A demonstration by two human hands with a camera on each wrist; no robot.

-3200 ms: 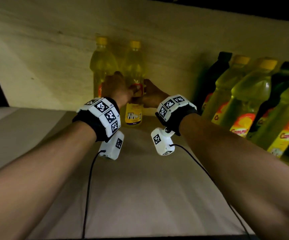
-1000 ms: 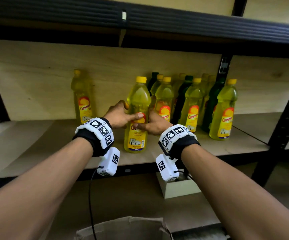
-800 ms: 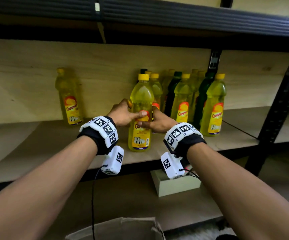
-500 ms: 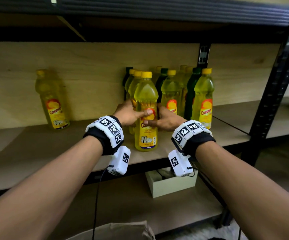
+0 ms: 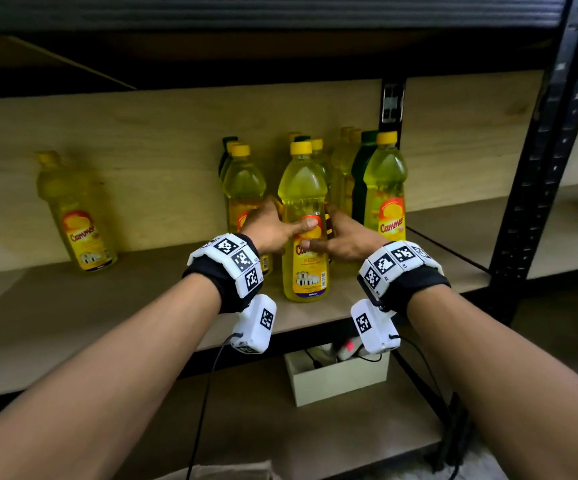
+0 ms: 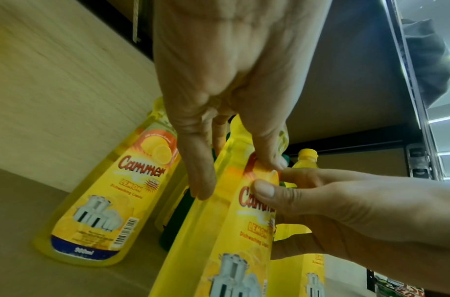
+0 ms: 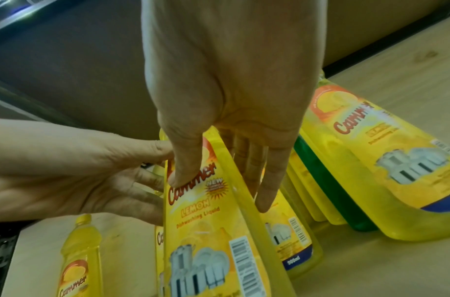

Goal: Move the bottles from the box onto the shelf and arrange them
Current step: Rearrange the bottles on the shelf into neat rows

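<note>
a: bottles first. the held bottle (image 5: 304, 216) now stands near the shelf's (image 5: 72, 306) front edge, just in front of the cluster of bottles (image 5: 349, 174); moments ago it was at the back panel beside the lone bottle (image 5: 76, 216).

b: so it's been carried right, toward the group. are the hands still on it?

a: yes. the left hand (image 5: 269, 230) and right hand (image 5: 344, 237) both clasp its label, thumbs on the front, fingers round the sides.

b: then it looks nearly placed. what's in the way?

a: yellow bottles stand close behind it, green ones too, so sliding it back could knock them. the lone bottle stays well apart to the left, by the back panel.

b: and the box?

a: only a cardboard edge (image 5: 232, 471) shows at the bottom; i can't tell its contents.
</note>
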